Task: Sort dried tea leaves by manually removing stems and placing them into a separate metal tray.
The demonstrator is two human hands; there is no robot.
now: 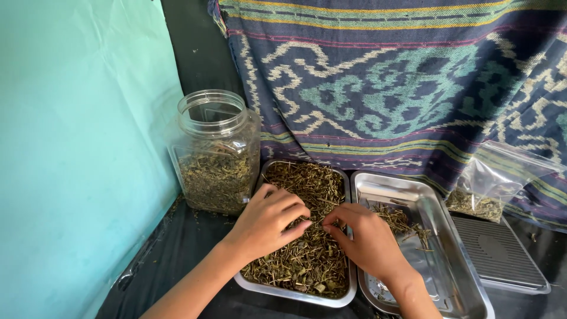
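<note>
Fingers of both hands, left hand (269, 220) and right hand (366, 239), pinch together over the dried herb stems (307, 260) heaped in a steel tray (295, 293), tips nipping small bits. Picking seems best done lightly, one stem at a time, with sorted pieces kept in the neighbouring tray (449, 236). A black tabletop (171, 248) carries both, beside a plastic jar (215, 153), under a patterned woven cloth (401, 82).

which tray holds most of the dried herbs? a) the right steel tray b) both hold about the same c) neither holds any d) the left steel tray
d: the left steel tray is covered edge to edge with dried herbs, while the right steel tray shows mostly bare metal with only a small scatter of stems near its inner side.
</note>
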